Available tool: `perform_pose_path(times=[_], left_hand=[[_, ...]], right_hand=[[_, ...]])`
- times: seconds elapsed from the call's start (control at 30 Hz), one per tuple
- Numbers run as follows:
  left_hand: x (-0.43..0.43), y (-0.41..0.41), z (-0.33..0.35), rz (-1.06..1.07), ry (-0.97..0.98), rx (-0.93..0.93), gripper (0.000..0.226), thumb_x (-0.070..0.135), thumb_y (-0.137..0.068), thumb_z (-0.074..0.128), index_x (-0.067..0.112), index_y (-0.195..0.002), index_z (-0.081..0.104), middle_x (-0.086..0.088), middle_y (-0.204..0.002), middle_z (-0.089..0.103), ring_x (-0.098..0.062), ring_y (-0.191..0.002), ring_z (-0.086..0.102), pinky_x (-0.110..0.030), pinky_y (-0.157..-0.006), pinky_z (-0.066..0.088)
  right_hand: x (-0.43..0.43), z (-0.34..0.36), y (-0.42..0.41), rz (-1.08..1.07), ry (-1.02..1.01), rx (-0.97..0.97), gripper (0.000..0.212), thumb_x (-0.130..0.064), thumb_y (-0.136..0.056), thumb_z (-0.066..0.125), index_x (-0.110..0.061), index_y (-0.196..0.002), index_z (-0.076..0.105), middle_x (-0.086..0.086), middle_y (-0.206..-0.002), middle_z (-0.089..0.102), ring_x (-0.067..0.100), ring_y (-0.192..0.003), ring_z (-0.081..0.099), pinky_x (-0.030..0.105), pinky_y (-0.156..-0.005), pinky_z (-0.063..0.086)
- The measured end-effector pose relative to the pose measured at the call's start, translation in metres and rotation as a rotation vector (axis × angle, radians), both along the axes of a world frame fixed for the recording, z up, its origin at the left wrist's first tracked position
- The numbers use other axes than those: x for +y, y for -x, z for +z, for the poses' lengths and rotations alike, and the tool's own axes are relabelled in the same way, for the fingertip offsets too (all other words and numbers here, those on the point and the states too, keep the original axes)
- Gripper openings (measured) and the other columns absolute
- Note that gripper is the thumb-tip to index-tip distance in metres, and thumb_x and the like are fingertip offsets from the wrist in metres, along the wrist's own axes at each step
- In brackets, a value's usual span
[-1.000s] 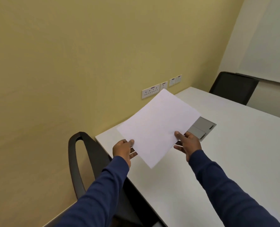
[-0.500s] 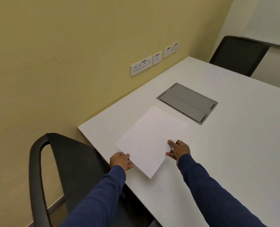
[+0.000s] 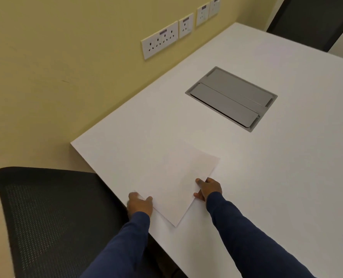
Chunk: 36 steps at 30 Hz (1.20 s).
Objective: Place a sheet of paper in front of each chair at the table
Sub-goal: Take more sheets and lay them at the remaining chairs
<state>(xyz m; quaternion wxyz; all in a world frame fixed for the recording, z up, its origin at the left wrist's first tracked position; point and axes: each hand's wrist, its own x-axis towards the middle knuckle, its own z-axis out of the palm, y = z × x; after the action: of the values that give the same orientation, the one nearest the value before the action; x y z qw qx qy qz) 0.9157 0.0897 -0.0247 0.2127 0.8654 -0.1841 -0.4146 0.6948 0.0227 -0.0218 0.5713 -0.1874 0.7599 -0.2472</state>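
Note:
A white sheet of paper (image 3: 176, 181) lies nearly flat on the white table (image 3: 286, 177), close to the table's near left edge and turned at an angle. My left hand (image 3: 140, 204) grips the sheet's left corner at the table edge. My right hand (image 3: 207, 188) holds its right edge, thumb on top. A black mesh chair (image 3: 46, 217) stands just left of the sheet, its back against the table edge. A second black chair (image 3: 314, 19) stands at the table's far end.
A grey cable hatch (image 3: 231, 98) is set into the tabletop beyond the sheet. White wall sockets (image 3: 159, 42) line the yellow wall on the left. Bare tabletop stretches away to the right.
Both hands have brought the sheet down from mid-air onto the table in front of the near chair. The view has tilted downward and moved closer.

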Motion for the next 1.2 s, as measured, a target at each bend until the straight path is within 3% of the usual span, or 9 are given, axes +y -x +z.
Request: perform_pose_path(times=[0.1, 0.2, 0.3, 0.37, 0.5, 0.57, 0.63, 1.2], left_hand=[[0.012, 0.010, -0.001, -0.551, -0.037, -0.398, 0.093, 0.057, -0.083, 0.065, 0.025, -0.155, 0.016, -0.010, -0.157, 0.021, -0.033, -0.141, 0.027, -0.044, -0.109, 0.035], [0.017, 0.018, -0.011, -0.901, -0.141, -0.465, 0.110, 0.075, -0.079, 0.054, 0.030, -0.156, -0.010, -0.009, -0.163, -0.020, -0.033, -0.151, -0.006, -0.046, -0.121, 0.010], [0.019, 0.017, -0.021, -0.942, -0.205, -0.441, 0.115, 0.078, -0.076, 0.054, 0.032, -0.155, -0.017, -0.008, -0.160, -0.031, -0.035, -0.151, -0.013, -0.051, -0.122, 0.006], [0.019, 0.015, -0.024, -0.957, -0.211, -0.458, 0.116, 0.080, -0.075, 0.052, 0.033, -0.153, -0.020, -0.007, -0.159, -0.035, -0.035, -0.150, -0.014, -0.053, -0.121, 0.006], [0.015, 0.009, -0.025, -0.977, -0.210, -0.477, 0.116, 0.082, -0.074, 0.051, 0.036, -0.152, -0.022, -0.005, -0.158, -0.036, -0.036, -0.150, -0.013, -0.054, -0.121, 0.007], [0.014, 0.008, -0.026, -0.987, -0.211, -0.490, 0.116, 0.082, -0.073, 0.050, 0.036, -0.152, -0.022, -0.005, -0.158, -0.036, -0.036, -0.150, -0.012, -0.054, -0.121, 0.008], [0.014, 0.008, -0.027, -0.999, -0.223, -0.514, 0.116, 0.083, -0.073, 0.048, 0.036, -0.152, -0.022, -0.006, -0.158, -0.036, -0.037, -0.151, -0.011, -0.055, -0.120, 0.010], [0.017, 0.026, 0.011, -0.935, -0.148, -0.557, 0.110, 0.080, -0.077, 0.047, 0.035, -0.154, -0.017, -0.006, -0.162, -0.026, -0.033, -0.151, -0.006, -0.052, -0.121, 0.010]], right_hand=[[0.000, -0.005, 0.001, -0.010, -0.019, -0.015, 0.022, -0.031, -0.089, 0.073, -0.017, -0.095, 0.057, 0.010, -0.089, 0.063, 0.029, -0.060, 0.070, 0.030, -0.053, 0.055], [0.001, -0.008, 0.001, 0.010, -0.037, 0.017, 0.028, -0.037, -0.090, 0.070, -0.016, -0.103, 0.057, 0.012, -0.093, 0.068, 0.033, -0.069, 0.074, 0.027, -0.055, 0.053], [0.007, -0.009, 0.004, 0.025, -0.013, 0.149, 0.036, -0.045, -0.090, 0.065, -0.017, -0.110, 0.059, 0.007, -0.094, 0.072, 0.029, -0.070, 0.074, 0.033, -0.069, 0.059], [0.015, -0.008, 0.008, 0.091, 0.072, 0.341, 0.042, -0.049, -0.089, 0.062, -0.023, -0.121, 0.053, 0.005, -0.112, 0.066, 0.027, -0.089, 0.071, 0.035, -0.080, 0.056], [0.030, -0.013, 0.017, 0.692, 0.307, 0.733, 0.062, -0.050, -0.093, 0.054, -0.033, -0.148, 0.033, 0.000, -0.156, 0.026, 0.022, -0.135, 0.038, 0.037, -0.091, 0.049], [0.033, -0.019, 0.018, 0.977, 0.280, 0.847, 0.068, -0.054, -0.093, 0.049, -0.034, -0.153, 0.024, 0.002, -0.164, 0.010, 0.025, -0.142, 0.026, 0.039, -0.102, 0.045], [0.035, -0.022, 0.018, 1.081, 0.246, 0.909, 0.071, -0.056, -0.093, 0.046, -0.034, -0.155, 0.020, 0.006, -0.166, 0.005, 0.027, -0.144, 0.022, 0.039, -0.105, 0.040], [0.072, 0.009, 0.045, 0.988, 0.199, 0.825, 0.080, -0.052, -0.093, 0.050, -0.033, -0.157, 0.006, 0.007, -0.166, -0.001, 0.027, -0.144, 0.025, 0.038, -0.099, 0.046]])
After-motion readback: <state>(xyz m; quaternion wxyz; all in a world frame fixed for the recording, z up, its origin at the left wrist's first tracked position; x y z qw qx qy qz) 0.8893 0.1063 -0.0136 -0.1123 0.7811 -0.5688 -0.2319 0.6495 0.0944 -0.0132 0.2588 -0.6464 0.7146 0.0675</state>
